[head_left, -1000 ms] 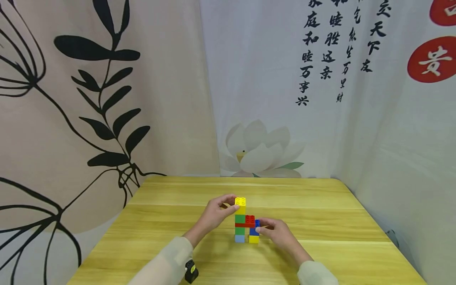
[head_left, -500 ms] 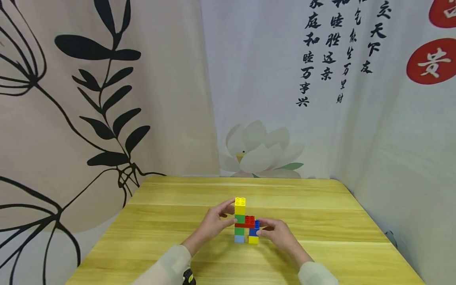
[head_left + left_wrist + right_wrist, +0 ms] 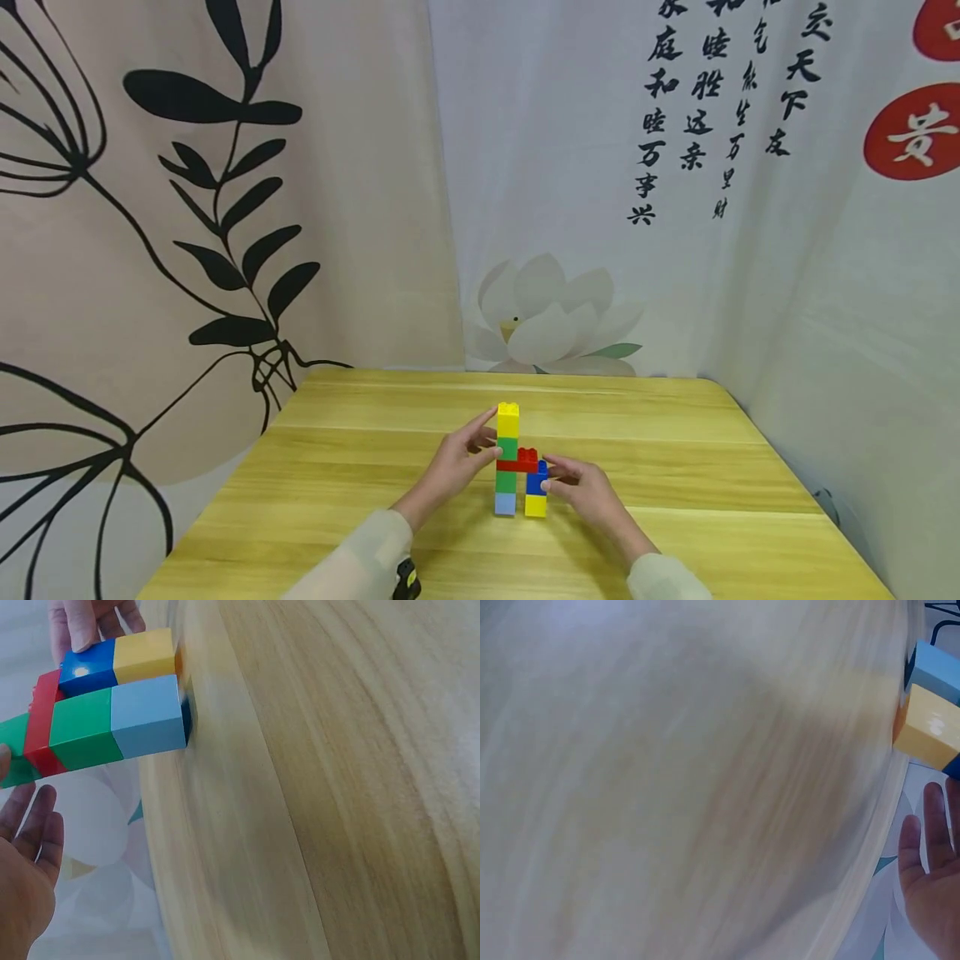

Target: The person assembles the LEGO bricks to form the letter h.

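A toy brick structure (image 3: 507,482) stands upright on the table in two joined columns. Its taller left column runs light blue, green, red, green and yellow from bottom to top. A blue brick (image 3: 536,479) sits over a yellow brick (image 3: 536,506) in the shorter right column, and the red brick (image 3: 525,461) reaches across towards it. My left hand (image 3: 453,462) grips the upper green brick, thumb in front and fingers behind. My right hand (image 3: 585,492) pinches the blue brick from the right. The left wrist view shows the light blue brick (image 3: 150,716) close over the tabletop.
The wooden table (image 3: 360,417) extends around the structure on all sides. Behind it hangs a printed cloth (image 3: 375,208) with dark plants and lettering. Near my left cuff is a small black device (image 3: 406,579).
My left thumb has slid down from the yellow top brick to the upper green one. The structure has tipped slightly, so less of its top face shows. My right hand keeps its place.
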`<state>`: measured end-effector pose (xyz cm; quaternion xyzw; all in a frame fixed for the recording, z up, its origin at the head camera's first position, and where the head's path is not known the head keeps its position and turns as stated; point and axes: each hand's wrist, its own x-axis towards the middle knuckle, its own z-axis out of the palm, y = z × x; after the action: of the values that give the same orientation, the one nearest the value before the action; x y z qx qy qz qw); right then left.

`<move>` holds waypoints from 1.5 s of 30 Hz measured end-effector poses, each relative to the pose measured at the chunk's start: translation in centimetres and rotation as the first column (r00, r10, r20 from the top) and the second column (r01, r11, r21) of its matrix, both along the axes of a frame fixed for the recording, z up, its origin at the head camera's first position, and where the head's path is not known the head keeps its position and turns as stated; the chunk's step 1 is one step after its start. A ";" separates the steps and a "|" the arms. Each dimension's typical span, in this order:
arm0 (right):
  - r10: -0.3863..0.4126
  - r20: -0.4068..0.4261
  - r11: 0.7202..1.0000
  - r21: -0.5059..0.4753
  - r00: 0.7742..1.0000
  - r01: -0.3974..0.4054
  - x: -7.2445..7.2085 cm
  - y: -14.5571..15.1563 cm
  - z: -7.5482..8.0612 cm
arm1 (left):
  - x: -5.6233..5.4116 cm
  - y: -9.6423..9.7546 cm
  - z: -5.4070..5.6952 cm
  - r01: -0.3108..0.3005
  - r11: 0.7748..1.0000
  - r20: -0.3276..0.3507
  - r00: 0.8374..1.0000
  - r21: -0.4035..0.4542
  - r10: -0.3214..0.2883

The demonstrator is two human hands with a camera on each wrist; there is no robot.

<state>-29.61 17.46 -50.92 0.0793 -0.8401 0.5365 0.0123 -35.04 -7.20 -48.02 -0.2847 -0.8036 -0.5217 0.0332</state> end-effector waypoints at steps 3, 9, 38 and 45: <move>0.015 0.005 1.000 0.014 1.000 -0.015 0.0 -0.1 -0.1 | -0.2 -0.1 0.0 0.003 1.000 0.013 1.000 0.010 -0.003; 0.050 -0.023 0.996 0.072 0.998 -0.048 0.0 -0.4 -0.4 | -0.6 -0.3 0.0 0.013 1.000 0.044 0.999 0.009 -0.013; 0.171 0.071 0.985 0.019 0.983 -0.173 -0.2 0.1 -0.7 | -2.9 -1.5 -1.2 0.160 0.982 0.272 0.954 -0.104 -0.127; 0.199 0.104 0.980 -0.004 0.974 -0.200 -0.4 0.0 -0.8 | -3.0 -1.9 -1.6 0.184 0.979 0.308 0.940 -0.087 -0.150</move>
<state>-30.01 17.47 -51.71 0.1355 -0.8291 0.5356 -0.0856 -38.00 -9.05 -49.62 -0.2709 -0.8007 -0.5129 -0.1498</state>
